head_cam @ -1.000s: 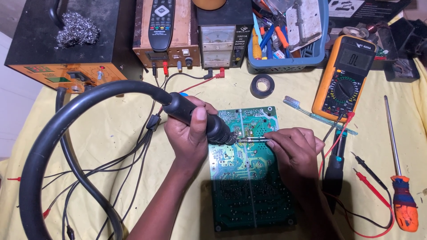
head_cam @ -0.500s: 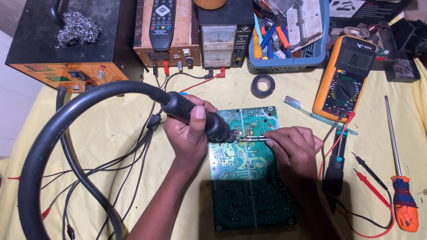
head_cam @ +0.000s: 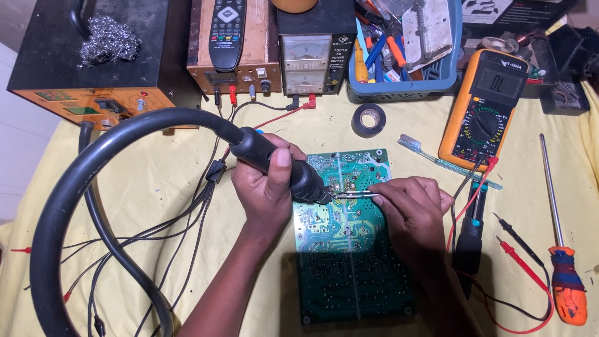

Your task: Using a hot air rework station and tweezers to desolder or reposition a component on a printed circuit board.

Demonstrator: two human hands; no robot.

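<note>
A green circuit board lies flat on the yellow cloth. My left hand grips the black handle of a hot-air wand, whose thick black hose loops off to the left. The wand's nozzle points down at the board's upper part. My right hand rests on the board's right edge and pinches thin metal tweezers, whose tips meet the board just beside the nozzle.
An orange multimeter with red and black probes sits at right, next to a toothbrush and an orange-handled screwdriver. Behind are a tape roll, blue tool basket, power supplies, a remote and the rework station.
</note>
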